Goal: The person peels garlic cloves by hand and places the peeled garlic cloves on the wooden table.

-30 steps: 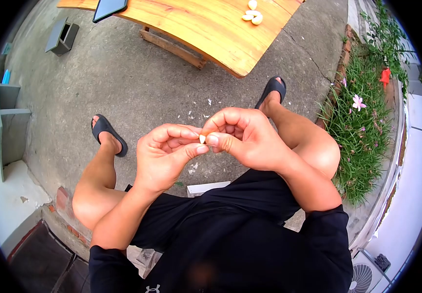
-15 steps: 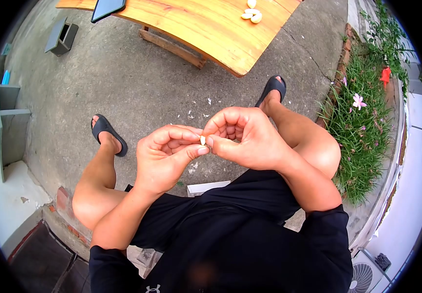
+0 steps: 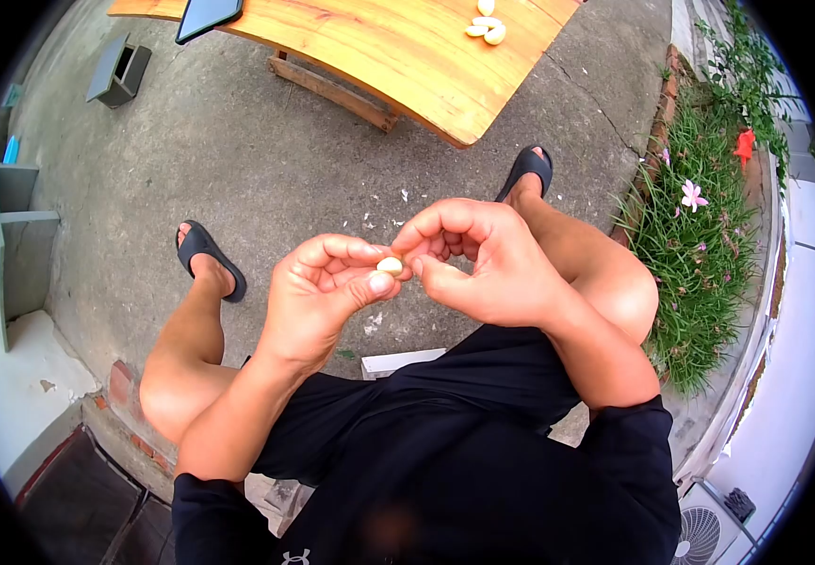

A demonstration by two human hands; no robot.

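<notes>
A small pale clove [image 3: 390, 266] shows between the thumb and fingers of my left hand [image 3: 318, 297], at the middle of the view. Right beside it, the thumb and forefinger of my right hand [image 3: 483, 259] come together at the clove's right edge. What those fingertips pinch, if anything, is too small to make out. Several similar pale cloves [image 3: 493, 35] lie on the wooden table [image 3: 407, 61] beyond my hands. Small white flakes [image 3: 404, 196] are scattered on the concrete ground.
A dark tablet [image 3: 208, 17] lies at the table's left edge. A grey box [image 3: 120, 73] stands on the ground at the upper left. A white block [image 3: 403, 362] is below my hands. Grass with pink flowers [image 3: 693, 195] lines the right side.
The clove shows more of its surface now and sits in my left fingers. My right hand's fingertips have drawn slightly up and to the right from it.
</notes>
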